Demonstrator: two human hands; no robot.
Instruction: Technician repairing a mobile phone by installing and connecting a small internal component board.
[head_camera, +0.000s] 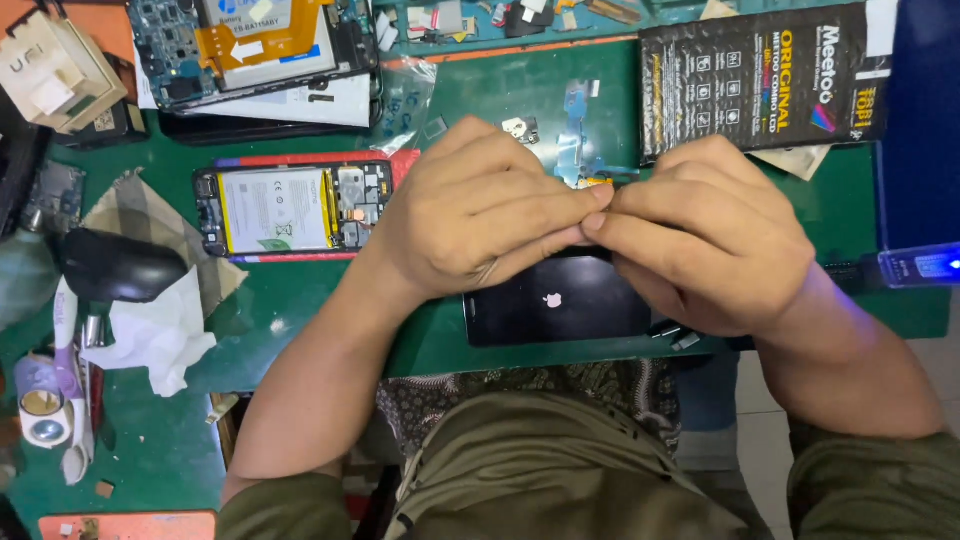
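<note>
**Fingertips meet over the dark phone**

Mid-frame, the left hand (470, 215) and right hand (715, 240) press curled fingertips together above a black phone (560, 305) (anything pinched is too small to tell). An opened phone (290, 208) lies left on the green mat (500, 90).

We see through a single camera worn on the head, looking steeply down and close over the green desk (560, 90). Our left hand (470, 215) and right hand (715, 235) meet at centre frame, forearms entering from below, our lap along the bottom edge. No second view overlaps.
</note>
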